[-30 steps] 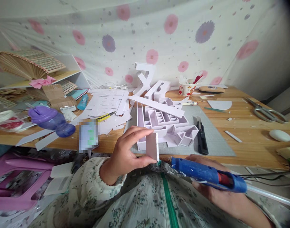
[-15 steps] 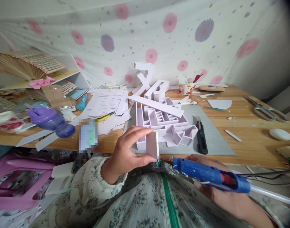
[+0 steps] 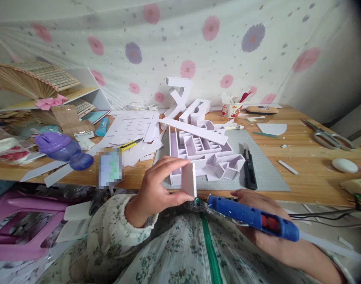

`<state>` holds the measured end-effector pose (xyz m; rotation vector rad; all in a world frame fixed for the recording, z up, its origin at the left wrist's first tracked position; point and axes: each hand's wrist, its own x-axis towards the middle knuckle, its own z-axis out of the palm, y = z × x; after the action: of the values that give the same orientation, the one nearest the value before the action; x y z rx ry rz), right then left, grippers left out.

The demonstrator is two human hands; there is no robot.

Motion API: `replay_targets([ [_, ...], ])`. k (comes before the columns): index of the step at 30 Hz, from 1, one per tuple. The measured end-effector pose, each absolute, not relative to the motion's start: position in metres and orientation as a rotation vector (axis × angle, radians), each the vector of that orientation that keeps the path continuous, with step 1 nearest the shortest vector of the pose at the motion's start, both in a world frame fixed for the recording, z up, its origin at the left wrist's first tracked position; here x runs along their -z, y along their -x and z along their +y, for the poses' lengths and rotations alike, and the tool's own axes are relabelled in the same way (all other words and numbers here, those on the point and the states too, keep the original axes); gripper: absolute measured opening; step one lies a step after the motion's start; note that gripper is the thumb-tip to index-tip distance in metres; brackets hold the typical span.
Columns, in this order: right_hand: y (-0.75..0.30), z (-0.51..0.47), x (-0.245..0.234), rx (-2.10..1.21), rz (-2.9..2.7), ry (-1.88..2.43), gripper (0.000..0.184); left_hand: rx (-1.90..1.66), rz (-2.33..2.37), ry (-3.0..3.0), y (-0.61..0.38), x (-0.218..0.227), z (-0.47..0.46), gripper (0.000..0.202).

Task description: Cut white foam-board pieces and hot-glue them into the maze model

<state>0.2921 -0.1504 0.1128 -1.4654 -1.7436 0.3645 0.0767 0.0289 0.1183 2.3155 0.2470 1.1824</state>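
Between thumb and fingers, my left hand (image 3: 156, 185) pinches a small white foam board piece (image 3: 188, 179), held upright with its edge toward the right. My right hand (image 3: 263, 225) is wrapped round a blue hot glue gun (image 3: 251, 217); a clear glue stick (image 3: 328, 242) sticks out of its rear end. The gun's nozzle is close to the lower right corner of the piece; whether they touch I cannot tell. Just beyond my hands, a white compartmented foam board structure (image 3: 206, 148) lies on a grey cutting mat (image 3: 269, 173), with a black utility knife (image 3: 249, 169) to its right.
White sheets (image 3: 129, 128) and a yellow knife (image 3: 129, 145) lie left of the mat. A purple bottle (image 3: 62, 148) is farther left. Scissors (image 3: 328, 136), a white egg-shaped object (image 3: 345, 165) and a paper cup (image 3: 231, 109) stand or lie right. Black cables (image 3: 325, 216) trail at right.
My right hand has moved the glue gun slightly left, nearer the piece's lower corner. My left hand keeps nearly the same place and grip.
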Motion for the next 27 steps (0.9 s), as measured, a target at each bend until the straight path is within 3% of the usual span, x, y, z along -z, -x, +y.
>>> replay_targets([
  [6,-0.307,-0.160,-0.100,-0.602,-1.477,1.464,0.011,-1.024,0.353,-2.130,-0.065,-0.099,0.027,0.062],
  [8,-0.326,-0.165,-0.087,-0.661,-1.266,1.415,0.019,-0.958,0.341,-2.096,-0.064,-0.092,0.027,0.063],
  [13,-0.408,-0.169,-0.060,-0.325,-0.664,1.600,0.039,-0.906,0.441,-2.044,-0.071,-0.092,0.025,0.054],
  [17,-0.475,-0.158,-0.043,-0.187,-0.472,1.795,0.036,-0.894,0.418,-2.102,-0.077,-0.093,0.030,0.055],
  [23,-0.531,-0.146,-0.027,-0.038,-0.376,2.154,0.031,-1.154,0.422,-2.081,-0.083,-0.079,0.043,0.047],
  [27,-0.529,-0.158,-0.029,0.088,-0.433,2.322,0.032,-1.009,0.492,-1.913,-0.088,-0.086,0.032,0.055],
])
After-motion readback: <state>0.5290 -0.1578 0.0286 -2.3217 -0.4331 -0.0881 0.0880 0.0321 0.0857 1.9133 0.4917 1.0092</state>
